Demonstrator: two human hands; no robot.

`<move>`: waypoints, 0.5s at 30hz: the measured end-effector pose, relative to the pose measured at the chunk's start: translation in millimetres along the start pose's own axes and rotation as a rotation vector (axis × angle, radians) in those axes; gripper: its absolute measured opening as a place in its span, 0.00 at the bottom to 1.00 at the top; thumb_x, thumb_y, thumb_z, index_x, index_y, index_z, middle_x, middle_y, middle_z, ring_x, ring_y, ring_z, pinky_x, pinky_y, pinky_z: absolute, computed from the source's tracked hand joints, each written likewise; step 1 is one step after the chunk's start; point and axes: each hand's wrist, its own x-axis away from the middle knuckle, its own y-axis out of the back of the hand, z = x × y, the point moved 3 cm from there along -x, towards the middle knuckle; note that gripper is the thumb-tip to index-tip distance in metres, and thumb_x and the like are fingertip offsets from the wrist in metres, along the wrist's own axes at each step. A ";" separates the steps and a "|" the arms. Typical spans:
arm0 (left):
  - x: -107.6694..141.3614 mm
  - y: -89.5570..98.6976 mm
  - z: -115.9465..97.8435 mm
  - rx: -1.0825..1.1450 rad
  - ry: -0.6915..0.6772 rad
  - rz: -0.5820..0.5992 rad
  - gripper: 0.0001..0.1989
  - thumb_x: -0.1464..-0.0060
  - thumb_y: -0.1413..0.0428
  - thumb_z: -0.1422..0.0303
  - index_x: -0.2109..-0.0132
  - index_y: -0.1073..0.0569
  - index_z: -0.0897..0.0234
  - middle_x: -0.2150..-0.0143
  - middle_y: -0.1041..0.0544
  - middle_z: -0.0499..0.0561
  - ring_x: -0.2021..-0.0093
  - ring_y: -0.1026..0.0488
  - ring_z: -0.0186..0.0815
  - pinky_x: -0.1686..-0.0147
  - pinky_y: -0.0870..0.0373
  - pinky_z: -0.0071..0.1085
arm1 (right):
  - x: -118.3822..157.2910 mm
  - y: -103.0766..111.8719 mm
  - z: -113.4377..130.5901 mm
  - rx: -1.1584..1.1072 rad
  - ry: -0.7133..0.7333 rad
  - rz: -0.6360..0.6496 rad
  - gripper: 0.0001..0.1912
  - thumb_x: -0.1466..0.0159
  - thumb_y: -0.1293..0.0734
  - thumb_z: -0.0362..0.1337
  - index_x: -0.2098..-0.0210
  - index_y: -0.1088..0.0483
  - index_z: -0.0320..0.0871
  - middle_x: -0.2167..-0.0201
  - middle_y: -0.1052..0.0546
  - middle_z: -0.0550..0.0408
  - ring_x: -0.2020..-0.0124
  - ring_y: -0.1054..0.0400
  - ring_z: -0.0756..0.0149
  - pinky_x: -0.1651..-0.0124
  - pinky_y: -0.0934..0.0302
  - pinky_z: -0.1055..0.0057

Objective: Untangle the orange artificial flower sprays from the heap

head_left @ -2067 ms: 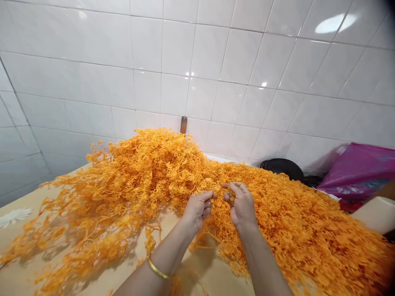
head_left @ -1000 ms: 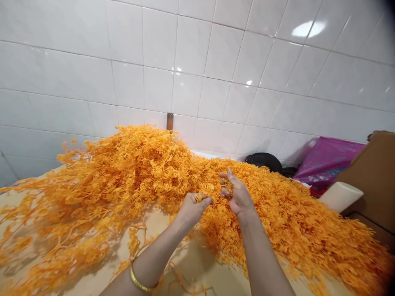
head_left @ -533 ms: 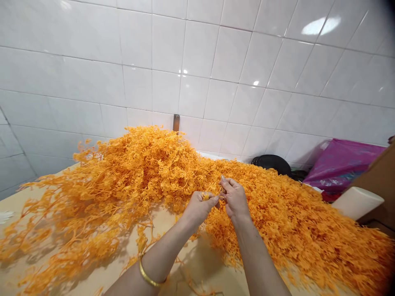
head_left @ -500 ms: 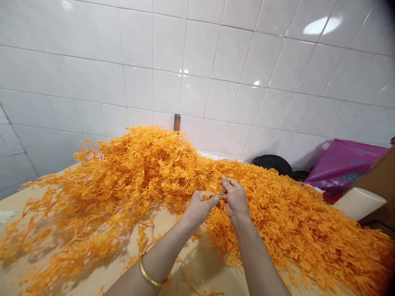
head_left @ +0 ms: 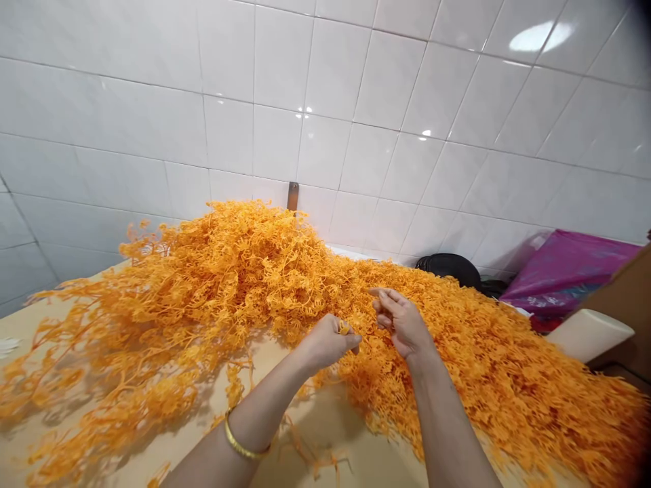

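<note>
My left hand (head_left: 329, 343) is closed, its fingers pinching a small yellow-orange plastic sprig piece (head_left: 344, 328). To its right, my right hand (head_left: 401, 321) hangs over the heap, index finger stretched out and the other fingers loosely curled; nothing shows between them. Behind and beside both hands lies a tall heap of orange artificial plant sprigs (head_left: 244, 271) with branching stems and tiny star-like tips. A denser pile of similar orange pieces (head_left: 498, 359) spreads to the right. Below my hands, a few loose stems (head_left: 318, 461) lie on the pale tabletop (head_left: 379, 457).
A white tiled wall (head_left: 325, 81) rises behind the table, with a brown metal strip (head_left: 293, 196) against it. On the right are a black rounded case (head_left: 450, 268), a purple plastic bag (head_left: 569, 271), a white roll (head_left: 590, 335) and a brown cardboard box (head_left: 623, 318).
My hands, together before at the small piece, have come apart. My right hand has moved right and its index finger has straightened. My left hand keeps its pinch.
</note>
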 end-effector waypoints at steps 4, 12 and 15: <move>0.6 2.9 2.2 0.019 -0.016 0.008 0.11 0.59 0.48 0.66 0.83 0.34 0.67 0.88 0.48 0.42 0.85 0.54 0.24 0.83 0.58 0.26 | 13.2 -18.7 7.7 0.303 0.034 0.340 0.13 0.49 0.35 0.45 0.77 0.34 0.39 0.82 0.39 0.61 0.83 0.52 0.79 0.81 0.58 0.78; -1.5 21.8 0.5 0.526 0.054 0.089 0.14 0.65 0.40 0.66 0.68 0.31 0.67 0.87 0.43 0.40 0.87 0.51 0.22 0.85 0.60 0.23 | 4.2 -7.5 0.0 0.168 0.087 0.129 0.18 0.49 0.36 0.47 0.83 0.42 0.41 0.87 0.49 0.65 0.86 0.60 0.79 0.83 0.65 0.77; -3.2 21.8 0.3 0.567 0.050 0.037 0.14 0.63 0.41 0.62 0.70 0.30 0.69 0.88 0.49 0.38 0.87 0.58 0.20 0.85 0.65 0.24 | -0.4 -6.4 -4.9 0.107 0.087 0.037 0.18 0.51 0.33 0.47 0.84 0.42 0.41 0.88 0.49 0.65 0.86 0.60 0.79 0.84 0.65 0.77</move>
